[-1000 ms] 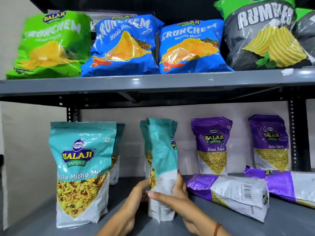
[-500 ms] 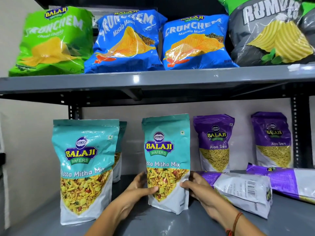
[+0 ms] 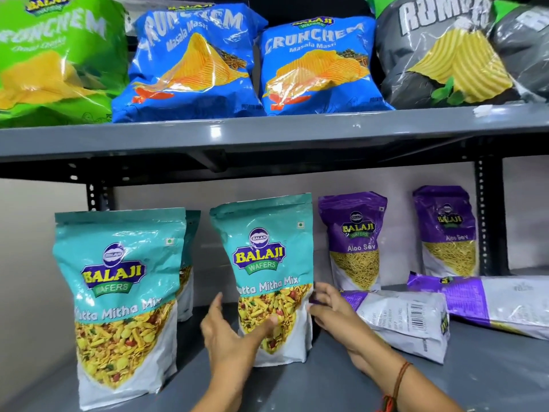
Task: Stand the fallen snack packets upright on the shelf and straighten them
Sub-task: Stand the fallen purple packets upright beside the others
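Standing upright on the lower shelf (image 3: 326, 388), the teal packet (image 3: 267, 272) sits between both hands: left hand (image 3: 225, 334) thumb touching its front, right hand (image 3: 332, 310) released beside it, 2 purple packets (image 3: 401, 319) fallen nearby

Teal packet (image 3: 190, 263) half hidden behind front one (image 3: 118, 298).

- Showed two bare forearms, no sleeves reaching as far as the wrists.
- Left hand (image 3: 228, 337): wore no ring, band or watch.
- Right hand (image 3: 332, 313): likewise ringless.
- Carried a thin reddish-brown thread band (image 3: 399, 379) around the right wrist, with a redder, frayed-looking bit hanging at its lower end.
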The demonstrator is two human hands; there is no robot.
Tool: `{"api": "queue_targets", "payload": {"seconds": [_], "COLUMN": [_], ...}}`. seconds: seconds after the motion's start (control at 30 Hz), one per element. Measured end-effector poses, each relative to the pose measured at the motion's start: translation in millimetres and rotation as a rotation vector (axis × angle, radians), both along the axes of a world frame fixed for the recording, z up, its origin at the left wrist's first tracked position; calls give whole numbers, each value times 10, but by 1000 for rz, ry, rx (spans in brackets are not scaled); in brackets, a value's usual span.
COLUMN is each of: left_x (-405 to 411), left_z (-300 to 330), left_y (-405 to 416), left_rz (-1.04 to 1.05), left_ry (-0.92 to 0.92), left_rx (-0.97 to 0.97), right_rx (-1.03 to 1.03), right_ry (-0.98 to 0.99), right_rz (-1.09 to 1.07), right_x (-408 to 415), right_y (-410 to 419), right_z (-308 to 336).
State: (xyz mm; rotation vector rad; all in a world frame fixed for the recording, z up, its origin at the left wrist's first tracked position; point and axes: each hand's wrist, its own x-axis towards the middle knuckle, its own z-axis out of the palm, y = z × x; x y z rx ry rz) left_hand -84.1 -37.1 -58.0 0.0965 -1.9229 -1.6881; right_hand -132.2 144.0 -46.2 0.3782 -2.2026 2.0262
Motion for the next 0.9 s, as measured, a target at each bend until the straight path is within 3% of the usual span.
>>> {"api": "queue_targets", "payload": {"seconds": [0.07,0.13,0.2,0.27,0.37,0.53,0.67,0.8,0.9], "left_x": [200,352,404,409,377,186,67,-99,-165], "left_z": [79,139,157,162,135,218,236,126,73], "left_y": [306,651,979,1227,1446,1801,2106,2311,2395], "left_rz": [90,-17,-194,-376,-578,-561,-493,-400,-384], "left_ry": [183,233,167,-14,-284,-603,-553,-434,-364], "left_rx": [60,156,295,494,697,729,815,830,850], "right_rx": [31,56,97,171,367,776,874,741,641], "right_ry": [162,297,361,360,212,-145,-288,-421,-346], "right_rz": [-80,-186,-273,-350,-323,-112,139,303,298], "right_x": [170,252,275,220,25,-327,-681,-845,-849], "right_y": [153,392,688,1002,1459,1812,1941,2043,2072], "right_z": [198,440,668,812,845,623,506,455,403]}}
